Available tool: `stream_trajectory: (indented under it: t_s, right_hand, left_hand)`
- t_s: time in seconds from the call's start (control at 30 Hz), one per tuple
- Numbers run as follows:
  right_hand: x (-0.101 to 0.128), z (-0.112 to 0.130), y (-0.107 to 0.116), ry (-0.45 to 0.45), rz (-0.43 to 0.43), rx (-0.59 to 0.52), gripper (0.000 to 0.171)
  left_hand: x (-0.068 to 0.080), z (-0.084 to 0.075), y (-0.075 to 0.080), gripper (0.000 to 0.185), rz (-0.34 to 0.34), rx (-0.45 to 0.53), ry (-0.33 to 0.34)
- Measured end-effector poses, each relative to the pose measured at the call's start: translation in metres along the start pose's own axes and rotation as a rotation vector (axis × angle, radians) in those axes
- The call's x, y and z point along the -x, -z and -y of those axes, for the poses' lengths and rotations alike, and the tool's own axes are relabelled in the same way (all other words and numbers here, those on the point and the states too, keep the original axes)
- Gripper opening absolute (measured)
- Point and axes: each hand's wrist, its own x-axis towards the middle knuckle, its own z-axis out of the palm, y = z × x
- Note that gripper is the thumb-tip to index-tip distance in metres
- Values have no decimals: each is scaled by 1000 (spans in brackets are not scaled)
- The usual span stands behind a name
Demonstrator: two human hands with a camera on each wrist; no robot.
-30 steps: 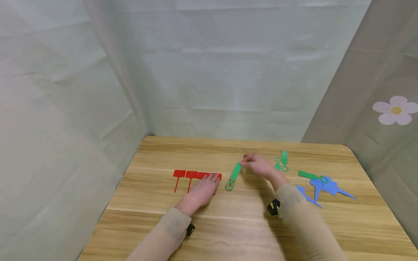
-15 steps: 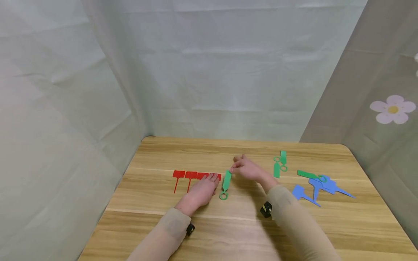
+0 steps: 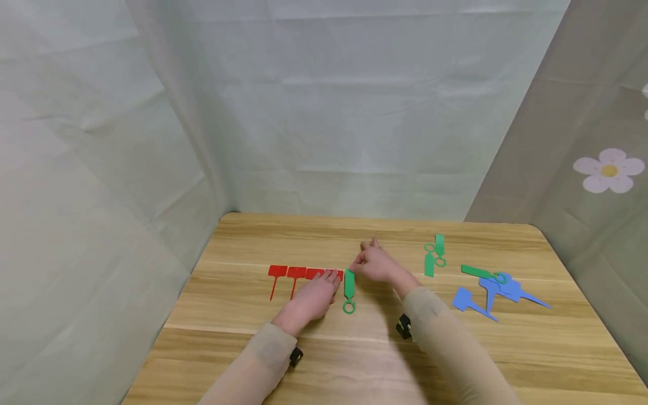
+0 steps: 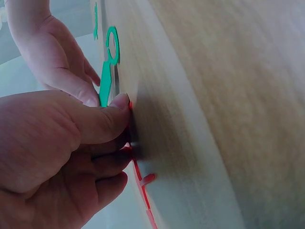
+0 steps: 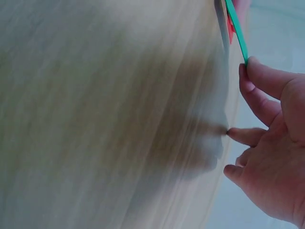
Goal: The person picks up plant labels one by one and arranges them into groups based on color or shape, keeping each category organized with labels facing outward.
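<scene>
Between thumb and index finger, my right hand (image 3: 377, 264) pinches the upper end of a green plant tag (image 3: 349, 285). The tag's ring points toward me, and its strip stands just right of a row of red T-shaped plant tags (image 3: 278, 270). In the right wrist view the green tag (image 5: 237, 31) is edge-on and tilted up from the table at the pinched end. My left hand (image 3: 314, 293) rests with its fingertips on the right end of the red row and hides some stems. The left wrist view shows its thumb and fingertips at the red tags (image 4: 139, 176).
To the right lie two green tags (image 3: 429, 264) with rings, side by side. Farther right, another green tag (image 3: 476, 271) overlaps blue T-shaped tags (image 3: 512, 288), with a separate blue tag (image 3: 463, 298) nearer. Curtains surround the wooden table (image 3: 243, 242) behind and at the sides.
My right hand has moved left with the green tag, which has swung from slanted to nearly straight and now stands beside the red row. The left hand has stayed in place.
</scene>
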Motion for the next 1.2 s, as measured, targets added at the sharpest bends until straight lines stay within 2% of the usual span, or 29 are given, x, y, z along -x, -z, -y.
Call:
stream_trajectory:
  t_s: [0.27, 0.7, 1.2]
  right_hand:
    - [-3, -1, -6, -8, -46, 104, 18]
    - [-2, 1, -11, -14, -72, 111, 20]
    - [-4, 0, -13, -32, -63, 135, 18]
  left_hand:
    - [1, -2, 2, 55, -2, -5, -4]
    - [0, -3, 2, 55, -7, -3, 5]
    - [0, -3, 3, 55, -4, -10, 3]
